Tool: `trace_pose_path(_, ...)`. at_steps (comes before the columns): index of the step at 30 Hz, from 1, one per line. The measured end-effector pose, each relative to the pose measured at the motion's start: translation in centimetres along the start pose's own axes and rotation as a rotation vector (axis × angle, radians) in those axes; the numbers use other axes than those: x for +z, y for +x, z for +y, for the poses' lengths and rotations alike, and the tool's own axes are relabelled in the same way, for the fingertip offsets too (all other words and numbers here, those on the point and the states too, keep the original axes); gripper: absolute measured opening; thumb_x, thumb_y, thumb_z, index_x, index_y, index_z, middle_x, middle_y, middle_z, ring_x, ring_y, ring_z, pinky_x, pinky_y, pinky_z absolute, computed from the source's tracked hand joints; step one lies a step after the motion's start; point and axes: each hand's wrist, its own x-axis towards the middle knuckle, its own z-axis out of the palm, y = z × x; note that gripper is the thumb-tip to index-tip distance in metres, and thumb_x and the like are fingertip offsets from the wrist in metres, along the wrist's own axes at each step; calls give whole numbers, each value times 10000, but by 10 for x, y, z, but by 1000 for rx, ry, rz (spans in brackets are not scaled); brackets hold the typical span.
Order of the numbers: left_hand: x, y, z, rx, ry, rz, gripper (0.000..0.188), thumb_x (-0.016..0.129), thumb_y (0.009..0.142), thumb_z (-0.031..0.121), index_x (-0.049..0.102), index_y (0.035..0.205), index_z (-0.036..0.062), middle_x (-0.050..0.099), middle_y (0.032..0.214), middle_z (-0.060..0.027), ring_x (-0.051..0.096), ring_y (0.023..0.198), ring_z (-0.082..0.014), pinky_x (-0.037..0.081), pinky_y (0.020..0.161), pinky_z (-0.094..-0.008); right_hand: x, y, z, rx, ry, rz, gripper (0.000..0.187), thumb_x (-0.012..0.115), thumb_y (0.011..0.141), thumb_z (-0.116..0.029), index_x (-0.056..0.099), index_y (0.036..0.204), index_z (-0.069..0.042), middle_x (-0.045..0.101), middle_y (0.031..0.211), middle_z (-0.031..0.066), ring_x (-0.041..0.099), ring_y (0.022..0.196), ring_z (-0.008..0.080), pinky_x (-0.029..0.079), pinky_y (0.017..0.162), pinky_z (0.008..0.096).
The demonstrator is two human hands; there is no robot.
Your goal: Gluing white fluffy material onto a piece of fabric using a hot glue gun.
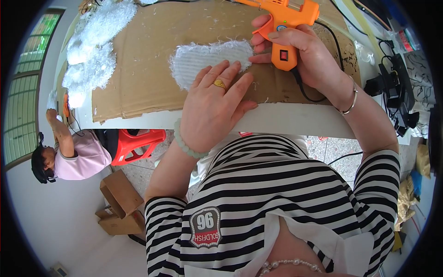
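A white piece of ribbed fabric point(203, 60) with frayed, fluffy edges lies flat on a brown cardboard sheet point(143, 69). My left hand point(214, 99) rests its outstretched fingertips on the fabric's near edge, palm down and slightly spread. Wrapped around the handle of an orange glue gun point(282, 53), my right hand point(311, 51) holds it just right of the fabric. A small green light glows on the gun's body, and a red switch sits at the base of its handle. The gun's nozzle points left, above the fabric's far side, near the picture's top edge.
Shiny white tinsel-like fluff point(94, 51) is heaped at the cardboard's left. A black cord point(302, 90) runs from the gun's handle. Black adapters and cables point(392, 87) crowd the table's right side. At the left, another person point(76, 154) works beside a red stool point(134, 145).
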Motion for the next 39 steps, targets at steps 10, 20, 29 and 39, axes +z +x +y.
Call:
trace_pose_path(10, 2, 0, -10, -67, -201, 188, 349, 747, 730, 125, 632, 1048, 36, 634, 1067, -149, 610, 980, -340, 498, 824, -398, 5, -8, -33, 46, 308, 33, 294, 580, 850, -121, 580, 1111, 13, 651, 958, 126, 654, 841, 230, 548, 783, 373)
trace_pose_path(20, -3, 22, 4, -75, -380, 411, 208, 773, 693, 70, 648, 856, 38, 619, 773, -75, 595, 738, -273, 481, 655, -361, 14, -15, -25, -89, 9, -130, 460, 524, 836, -257, 522, 1232, -22, 617, 1013, 117, 611, 939, 218, 556, 749, 385)
trace_pose_path(29, -16, 0, 24, -10, -416, 269, 149, 676, 713, -93, 601, 800, 3, 569, 761, -94, 573, 716, -278, 459, 635, -334, 28, -33, -24, 31, 1, -211, 409, 523, 824, -139, 517, 1208, 2, 611, 1010, 134, 607, 930, 225, 569, 723, 385)
trace_pose_path(39, -43, -65, 10, -473, -502, 650, 117, 673, 780, -74, 630, 866, -7, 631, 840, -87, 599, 776, -191, 482, 702, -281, 20, -25, -24, -58, -24, -145, 436, 540, 820, -241, 521, 1194, -19, 606, 968, 116, 606, 897, 215, 575, 764, 428)
